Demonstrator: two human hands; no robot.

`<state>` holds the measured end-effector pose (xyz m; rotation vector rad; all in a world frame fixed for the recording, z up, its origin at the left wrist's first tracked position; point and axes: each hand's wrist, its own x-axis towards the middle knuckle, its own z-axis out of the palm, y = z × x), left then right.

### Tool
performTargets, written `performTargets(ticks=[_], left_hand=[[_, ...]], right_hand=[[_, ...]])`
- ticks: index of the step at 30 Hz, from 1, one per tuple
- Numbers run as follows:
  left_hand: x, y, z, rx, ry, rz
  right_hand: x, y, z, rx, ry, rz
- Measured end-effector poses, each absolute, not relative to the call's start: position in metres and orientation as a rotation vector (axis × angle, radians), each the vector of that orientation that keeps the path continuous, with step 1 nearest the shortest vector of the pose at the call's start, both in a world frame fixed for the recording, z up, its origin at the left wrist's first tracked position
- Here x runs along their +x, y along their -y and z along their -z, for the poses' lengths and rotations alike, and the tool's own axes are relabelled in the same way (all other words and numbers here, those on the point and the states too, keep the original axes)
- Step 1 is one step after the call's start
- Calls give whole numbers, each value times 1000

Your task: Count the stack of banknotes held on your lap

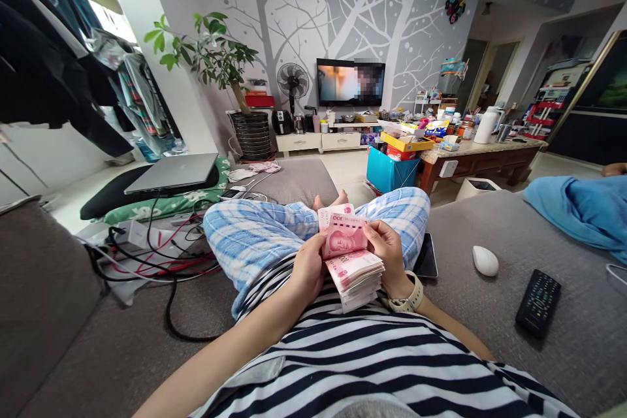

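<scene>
The person sits cross-legged on a grey fabric sofa (490,228), in blue plaid trousers and a black-and-white striped shirt. Both hands meet over the lap around a thick stack of pink paper banknotes (353,271).

The left hand (308,269) clasps the stack from its left side, fingers curled under the notes and thumb on top. The right hand (386,249), with a pale band at the wrist, closes on the right side; its fingertips pinch the top pink note (343,234), which is lifted and bent up away from the rest. The lower notes fan out slightly towards the body.

Judged from this, the step in hand is counting: one note is being peeled off the top while the remainder is held firm. The next move appears to call for the right fingers to draw that note clear and the left thumb to keep pressure on the stack, so that only one note comes away.

On the cushion to the right lie a dark flat phone (428,256), just beside the right wrist, a white oval computer mouse (485,260) and a black remote control (537,302), each well apart from the hands. A closed grey laptop (172,173) rests to the left, with tangled cables below it.
</scene>
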<state>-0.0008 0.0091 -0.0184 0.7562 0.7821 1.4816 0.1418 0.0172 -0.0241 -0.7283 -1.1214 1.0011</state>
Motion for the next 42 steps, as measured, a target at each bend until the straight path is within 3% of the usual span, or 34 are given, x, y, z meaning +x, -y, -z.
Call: performTargets(ticks=[42], left_hand=[[0,-4,14,769,-769,-1461]], right_hand=[[142,-21,25,-712,1133,-1003]])
